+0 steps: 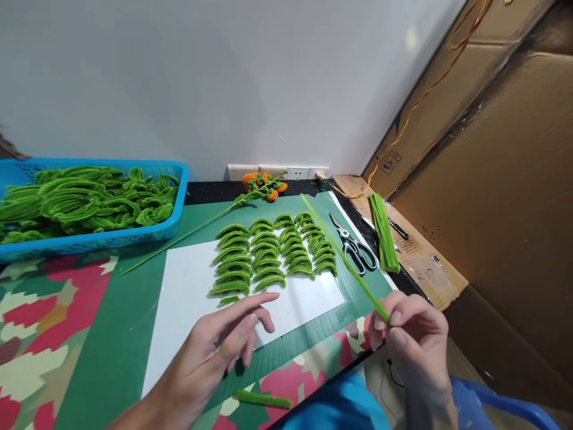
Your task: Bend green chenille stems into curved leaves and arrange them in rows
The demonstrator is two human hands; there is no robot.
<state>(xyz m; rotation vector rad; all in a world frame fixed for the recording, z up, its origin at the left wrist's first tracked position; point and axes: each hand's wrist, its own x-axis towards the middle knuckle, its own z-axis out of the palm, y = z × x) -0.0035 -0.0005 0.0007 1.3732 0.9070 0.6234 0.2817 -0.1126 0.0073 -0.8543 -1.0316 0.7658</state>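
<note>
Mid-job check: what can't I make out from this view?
Head view:
Pinched end of the green strip: hidden by fingers of the right hand.
Left end of the blue basket: cut off by the picture's edge.
Basket floor: covered by heaped green pieces.
Print on the cardboard: too small.

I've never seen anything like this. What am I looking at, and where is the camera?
There is no machine here, only a person's two bare hands. The single picture comes from a camera worn on the head, looking forward and down. The right hand pinches one end of a long, fuzzy green strip. The left hand holds nothing, its fingers loosely spread. Beyond it, curved green pieces lie in columns on a white sheet. Around that are black-handled scissors, a bundle of green strips, a stem with orange flowers and a blue basket heaped with more green pieces.
</note>
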